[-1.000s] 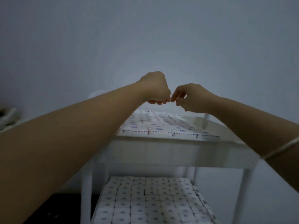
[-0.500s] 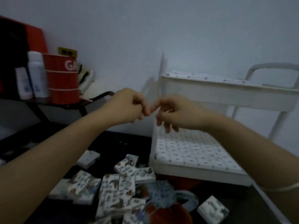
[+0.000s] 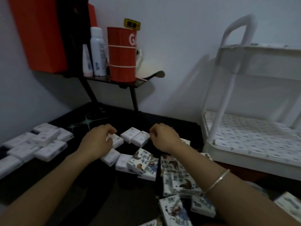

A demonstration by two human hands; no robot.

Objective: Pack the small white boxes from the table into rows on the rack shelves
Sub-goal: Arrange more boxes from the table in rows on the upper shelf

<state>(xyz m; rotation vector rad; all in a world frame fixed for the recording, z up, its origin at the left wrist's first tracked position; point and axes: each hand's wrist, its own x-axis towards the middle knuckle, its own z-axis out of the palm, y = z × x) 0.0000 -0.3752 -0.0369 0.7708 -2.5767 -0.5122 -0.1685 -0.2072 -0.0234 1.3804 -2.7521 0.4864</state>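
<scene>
Nearest the camera, two bare forearms reach forward over the black table, the right one wearing a thin silver bangle. Under and beside the right forearm lies a loose heap of white boxes printed with bird pictures, some flat and some tilted on each other.

Just past it, the left hand has its fingers curled down over the near end of a small white box lying on the table, thumb against its side. The right hand is loosely curled with its fingertips just beside a pair of plain white boxes that lie touching; I cannot tell whether it touches or holds them.

Further left sits a jumbled stack of plain white boxes. To the right stands the white plastic rack, its lower shelf covered with packed rows of boxes and its upper shelf seen from the side.

At the wall, a black bracket shelf carries a red cylindrical tin, a white spray bottle and a small white tube
</scene>
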